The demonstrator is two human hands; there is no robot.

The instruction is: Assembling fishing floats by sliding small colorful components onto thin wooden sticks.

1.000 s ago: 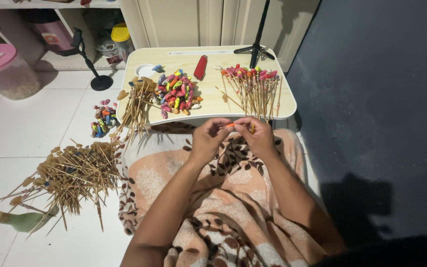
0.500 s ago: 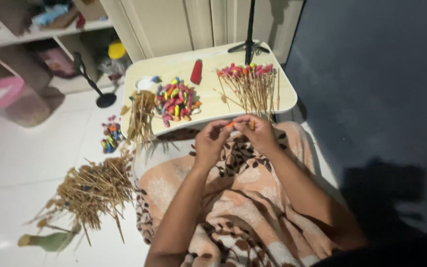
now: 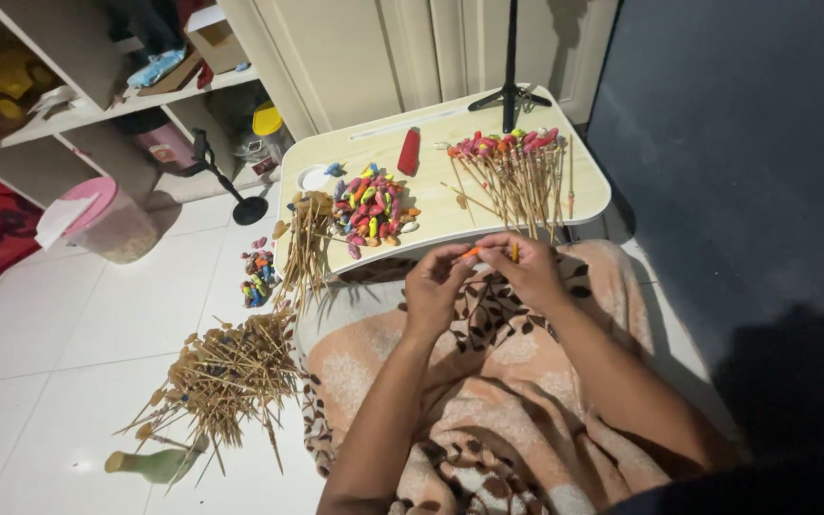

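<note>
A pale plastic tub (image 3: 112, 229) with a pink lid (image 3: 76, 202) stood on the white floor by the shelves; what it held could not be made out. On the low cream table (image 3: 579, 205) lay a heap of coloured balloons (image 3: 371, 208) and a bundle of finished sticks (image 3: 517, 172) — their balloon ends pointing away from the person. Over the patterned blanket (image 3: 488, 429), just in front of the table's near edge, the left hand (image 3: 436, 286) and right hand (image 3: 526, 272) pinched a small orange balloon (image 3: 472, 253) between their fingertips — its long axis running roughly left to right. Bare sticks (image 3: 221, 377) lay piled on the floor.
</note>
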